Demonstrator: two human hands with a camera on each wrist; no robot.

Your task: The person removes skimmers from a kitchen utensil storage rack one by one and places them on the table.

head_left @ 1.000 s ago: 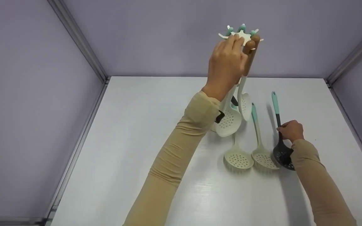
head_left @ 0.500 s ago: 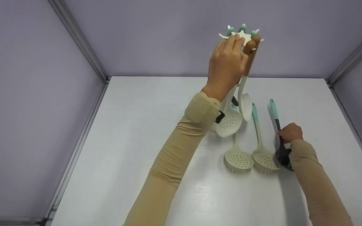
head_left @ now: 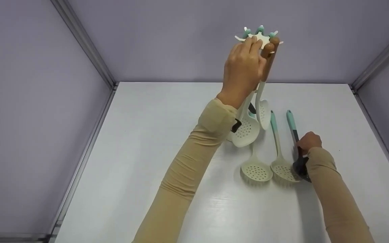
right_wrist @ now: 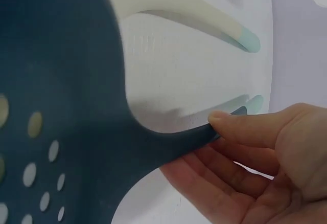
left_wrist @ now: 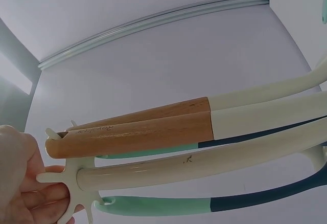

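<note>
- The neck of the dark slotted skimmer (right_wrist: pixel 61 106) is pinched between thumb and curled fingers (right_wrist: pixel 245 127) of the right hand (head_left: pixel 309 141), at the lower right of the head view; the perforated head is still low over the white table (head_left: pixel 147 152), the mint-tipped handle points to the upper part of the frame.
- The star-shaped top of the utensil rack (left_wrist: pixel 71 180) is held by the curled fingertips (left_wrist: pixel 41 198) of the left hand (head_left: pixel 243 69), upper centre of the head view; the rack is judged to be steadied in this way.
- It is judged that the grip should be kept firm on the thin neck, and the skimmer raised upright before it is brought toward the hooks; the handle end should be led first.
- Two cream skimmers (head_left: pixel 268 168) lie just beside the dark one, on its left; they could be touched if the head is swung low.
- On the rack hang already wood-handled utensils (left_wrist: pixel 143 129) and a cream skimmer (head_left: pixel 247 130); these crowd the hooks, so a free one must be looked for; which hook is free cannot be told.
- Lilac walls (head_left: pixel 29 101) close the table on three sides.
</note>
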